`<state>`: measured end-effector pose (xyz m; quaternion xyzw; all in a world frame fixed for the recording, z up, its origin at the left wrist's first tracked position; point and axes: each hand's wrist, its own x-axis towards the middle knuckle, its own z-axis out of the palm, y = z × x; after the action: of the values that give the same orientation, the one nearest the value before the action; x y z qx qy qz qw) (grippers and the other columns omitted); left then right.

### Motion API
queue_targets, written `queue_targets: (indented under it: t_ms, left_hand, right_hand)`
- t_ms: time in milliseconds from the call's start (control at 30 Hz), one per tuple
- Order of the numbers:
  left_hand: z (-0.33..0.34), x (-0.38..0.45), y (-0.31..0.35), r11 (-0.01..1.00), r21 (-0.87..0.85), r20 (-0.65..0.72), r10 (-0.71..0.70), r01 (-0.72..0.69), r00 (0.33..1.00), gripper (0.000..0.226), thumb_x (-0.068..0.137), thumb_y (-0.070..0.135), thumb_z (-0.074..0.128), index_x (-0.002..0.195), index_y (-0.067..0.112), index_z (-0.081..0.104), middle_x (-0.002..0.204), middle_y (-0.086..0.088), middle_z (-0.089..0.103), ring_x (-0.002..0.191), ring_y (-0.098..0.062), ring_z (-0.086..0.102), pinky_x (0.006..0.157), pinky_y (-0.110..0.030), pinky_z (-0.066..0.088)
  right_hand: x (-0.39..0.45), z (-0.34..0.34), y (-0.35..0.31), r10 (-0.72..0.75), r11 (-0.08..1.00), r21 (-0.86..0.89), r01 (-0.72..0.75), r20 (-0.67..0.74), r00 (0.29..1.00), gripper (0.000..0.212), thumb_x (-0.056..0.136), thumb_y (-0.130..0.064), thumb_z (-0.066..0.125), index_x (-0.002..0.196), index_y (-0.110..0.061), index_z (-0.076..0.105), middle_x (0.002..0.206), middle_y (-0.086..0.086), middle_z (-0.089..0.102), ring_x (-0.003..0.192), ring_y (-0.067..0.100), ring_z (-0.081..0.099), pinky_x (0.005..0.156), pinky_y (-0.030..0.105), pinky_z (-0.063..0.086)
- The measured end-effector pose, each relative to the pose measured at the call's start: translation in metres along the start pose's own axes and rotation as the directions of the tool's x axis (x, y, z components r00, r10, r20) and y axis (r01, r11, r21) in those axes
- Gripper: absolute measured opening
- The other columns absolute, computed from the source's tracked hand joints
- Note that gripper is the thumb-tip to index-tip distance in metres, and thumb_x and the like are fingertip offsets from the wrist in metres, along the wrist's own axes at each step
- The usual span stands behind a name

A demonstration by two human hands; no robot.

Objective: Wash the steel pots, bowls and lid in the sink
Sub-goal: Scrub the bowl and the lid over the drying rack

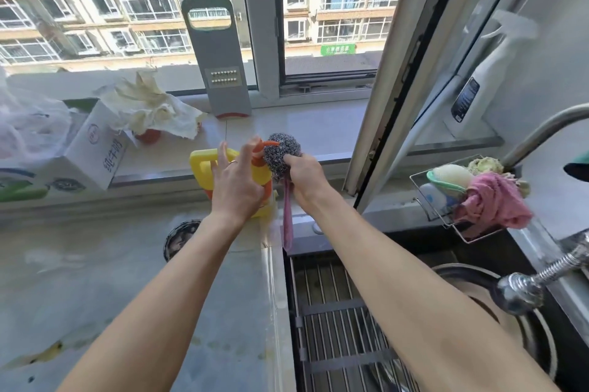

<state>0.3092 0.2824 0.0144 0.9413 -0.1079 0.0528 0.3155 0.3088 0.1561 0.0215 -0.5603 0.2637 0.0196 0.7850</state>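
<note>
- Steel pot point(471, 292) is sitting low in the sink point(424, 248) at the right, partly hidden by the right forearm and the sprayer head point(519, 291) hanging over it.
- Right hand point(306, 176) is gripping a steel-wool scrubber point(282, 152) — fingers curled round its lower part, a pink handle point(287, 222) dangling below the fist.
- Left hand point(237, 181) is resting on the orange pump point(264, 147) of a yellow detergent bottle point(204, 168), fingers fairly straight and spread, pressing rather than clasping; the pump's nozzle is touching the scrubber.
- Slatted drain rack point(338, 312) is lying across the sink's left part.
- Wire basket point(446, 200) at the sink's back edge is holding a pink cloth point(490, 203) and sponges.
- Grey grater point(220, 60) is standing upright on the sill against the window.
</note>
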Motion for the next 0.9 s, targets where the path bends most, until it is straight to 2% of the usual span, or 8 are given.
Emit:
queue_targets:
  t_ms: [133,300,367,467,533,667,800,900]
  left_hand:
    - [0.003,-0.002,0.002,1.0,-0.011,-0.007,0.008,-0.008,1.0,0.074,0.089,0.02,0.071,0.153,0.024,0.034,0.13,-0.013,0.069,0.156,-0.035,0.003,0.122,-0.054,0.012]
    - [-0.01,-0.005,0.004,0.998,-0.044,0.045,0.04,-0.038,0.998,0.079,0.085,0.009,0.054,0.159,0.023,0.03,0.142,-0.016,0.06,0.156,-0.038,0.002,0.123,-0.057,0.014]
    - [-0.013,-0.014,0.008,0.996,-0.059,-0.032,0.069,-0.071,0.997,0.077,0.086,-0.002,0.056,0.157,0.02,0.036,0.142,-0.017,0.06,0.153,-0.036,0.014,0.124,-0.056,0.016]
    - [-0.01,-0.04,0.015,0.99,-0.085,-0.21,0.092,-0.112,0.973,0.057,0.086,-0.001,0.059,0.141,0.01,0.056,0.13,-0.019,0.064,0.137,-0.034,0.039,0.118,-0.056,0.033]
    - [-0.005,-0.063,0.022,0.983,-0.166,-0.228,0.034,-0.073,0.973,0.041,0.09,0.003,0.06,0.13,0.01,0.064,0.119,-0.013,0.069,0.119,-0.03,0.058,0.107,-0.043,0.046]
    - [0.014,-0.121,0.046,0.944,-0.321,-0.04,-0.089,0.071,0.995,0.019,0.096,0.007,0.061,0.109,0.013,0.074,0.092,0.005,0.072,0.085,-0.009,0.066,0.085,-0.03,0.057]
    - [0.052,-0.182,0.075,0.914,-0.36,0.179,-0.128,0.186,0.975,0.018,0.097,0.007,0.062,0.101,0.019,0.074,0.088,0.006,0.073,0.083,-0.006,0.069,0.072,-0.009,0.051]
    - [0.09,-0.219,0.101,0.921,-0.317,0.33,-0.118,0.227,0.937,0.017,0.098,0.013,0.061,0.102,0.022,0.074,0.09,0.006,0.075,0.084,-0.006,0.07,0.067,-0.016,0.053]
  right_hand:
    - [0.001,-0.004,0.0,-0.001,0.999,0.035,0.0,0.033,0.999,0.013,0.095,-0.005,0.047,0.101,-0.001,0.058,0.087,0.017,0.057,0.07,0.028,0.053,0.061,0.042,0.042]
    - [0.002,-0.019,0.002,-0.032,0.996,0.08,0.024,0.095,0.995,0.022,0.1,-0.003,0.043,0.115,0.005,0.057,0.088,0.013,0.064,0.065,0.019,0.062,0.054,0.029,0.05]
    - [-0.002,-0.031,0.004,-0.04,0.995,0.094,0.03,0.102,0.994,0.021,0.101,-0.003,0.043,0.115,0.003,0.058,0.09,0.011,0.067,0.067,0.016,0.065,0.058,0.028,0.053]
    - [-0.016,-0.056,0.013,-0.014,1.0,0.029,0.011,0.119,0.993,0.02,0.101,-0.008,0.046,0.113,-0.001,0.06,0.097,0.013,0.067,0.078,0.021,0.062,0.071,0.033,0.05]
    - [-0.035,-0.079,0.02,0.014,1.0,-0.026,-0.011,0.148,0.989,0.015,0.101,-0.011,0.048,0.107,-0.003,0.06,0.094,0.013,0.065,0.075,0.02,0.061,0.061,0.029,0.05]
    - [-0.084,-0.135,0.048,0.052,0.995,-0.098,-0.035,0.175,0.983,0.013,0.101,-0.009,0.05,0.106,-0.007,0.062,0.098,0.011,0.07,0.079,0.017,0.067,0.061,0.026,0.055]
    - [-0.137,-0.226,0.089,0.108,0.985,-0.146,-0.094,0.098,0.989,0.021,0.099,-0.01,0.054,0.115,0.0,0.064,0.103,0.011,0.072,0.087,0.02,0.067,0.068,0.028,0.051]
    - [-0.179,-0.303,0.109,0.156,0.985,-0.063,-0.158,-0.033,0.987,0.017,0.098,-0.005,0.055,0.108,0.004,0.065,0.095,0.013,0.071,0.082,0.022,0.066,0.065,0.028,0.055]
